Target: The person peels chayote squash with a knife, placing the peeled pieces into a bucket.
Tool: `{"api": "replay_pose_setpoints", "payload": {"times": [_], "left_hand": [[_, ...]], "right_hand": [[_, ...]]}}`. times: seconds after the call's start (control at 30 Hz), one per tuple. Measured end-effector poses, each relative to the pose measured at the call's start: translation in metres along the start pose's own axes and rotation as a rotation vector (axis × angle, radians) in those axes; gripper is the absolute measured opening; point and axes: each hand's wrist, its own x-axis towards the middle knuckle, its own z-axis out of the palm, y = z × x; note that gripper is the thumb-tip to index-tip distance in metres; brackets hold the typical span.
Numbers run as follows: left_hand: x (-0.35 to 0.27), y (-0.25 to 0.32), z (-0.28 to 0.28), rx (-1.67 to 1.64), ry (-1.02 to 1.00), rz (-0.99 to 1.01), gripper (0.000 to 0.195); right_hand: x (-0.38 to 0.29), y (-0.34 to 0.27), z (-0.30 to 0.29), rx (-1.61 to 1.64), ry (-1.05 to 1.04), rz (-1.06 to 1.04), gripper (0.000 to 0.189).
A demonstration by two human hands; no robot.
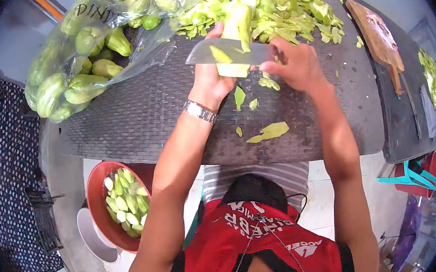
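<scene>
My left hand, with a metal watch band at its wrist, holds a pale green, partly peeled vegetable, likely a chayote, above the table. In my right hand is a wide-bladed kitchen knife. Its blade lies across the vegetable, tip to the left, and hides part of it. A strip of peel sticks to the blade. Just beyond both hands spreads a large heap of green peelings. Loose peel scraps lie on the dark woven-pattern table nearer to me.
A clear plastic bag of whole chayotes takes up the table's left end. Below it, a red-brown bucket holds peeled chayotes. On a second dark table at right are a wooden cutting board and more peelings.
</scene>
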Motion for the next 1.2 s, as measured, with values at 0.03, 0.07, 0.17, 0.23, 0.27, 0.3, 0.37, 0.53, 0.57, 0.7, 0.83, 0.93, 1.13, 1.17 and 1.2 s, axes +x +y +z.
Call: {"api": "replay_pose_setpoints", "payload": {"times": [0.03,0.07,0.17,0.23,0.27,0.3,0.37,0.53,0.57,0.7,0.83,0.93,1.13,1.17,1.2], "left_hand": [[-0.002,-0.001,0.002,0.031,-0.038,-0.017,0.051],[-0.002,0.002,0.004,0.105,-0.062,-0.064,0.051],[-0.004,-0.002,0.018,0.088,-0.074,-0.088,0.052],[-0.004,-0.003,0.010,0.047,-0.121,-0.092,0.052],[-0.003,-0.008,0.012,-0.029,-0.024,-0.031,0.052],[-0.004,-0.010,0.013,-0.101,0.078,0.030,0.052],[-0.002,-0.006,0.011,-0.075,0.054,0.005,0.053],[-0.001,-0.005,0.002,-0.114,-0.023,-0.058,0.052],[-0.002,-0.005,0.002,-0.105,-0.024,-0.056,0.052],[0.001,-0.005,0.001,-0.119,-0.015,0.009,0.053],[-0.001,0.000,-0.001,-0.152,-0.093,-0.010,0.050],[-0.002,0.001,0.007,-0.041,-0.088,-0.105,0.050],[-0.004,-0.007,0.015,-0.088,-0.028,-0.043,0.056],[-0.003,-0.008,0.017,-0.174,0.043,-0.016,0.054],[-0.003,-0.008,0.012,-0.144,-0.009,-0.027,0.052]], "right_hand": [[0.004,0.014,-0.002,-0.052,-0.001,0.133,0.055],[0.005,0.027,-0.004,-0.105,-0.001,0.266,0.056],[0.003,0.060,-0.008,-0.084,0.129,0.322,0.059],[0.004,0.028,-0.003,-0.061,0.103,0.240,0.062],[0.002,0.013,-0.004,-0.002,0.017,0.178,0.062],[0.000,0.000,-0.003,0.064,-0.072,0.115,0.063],[-0.003,-0.012,0.003,0.081,-0.078,0.073,0.063],[-0.007,-0.020,0.003,0.072,-0.042,-0.065,0.060],[-0.007,-0.019,0.003,0.049,-0.026,-0.082,0.059],[-0.004,-0.003,0.004,-0.009,-0.015,0.030,0.058],[-0.002,0.006,0.002,-0.053,0.040,0.017,0.058],[0.004,0.036,-0.004,-0.097,0.099,0.137,0.058],[-0.002,0.002,0.001,0.096,-0.073,0.105,0.060],[-0.001,-0.002,0.002,0.101,-0.074,0.105,0.060],[-0.002,-0.005,0.003,0.113,-0.070,0.066,0.061]]}}
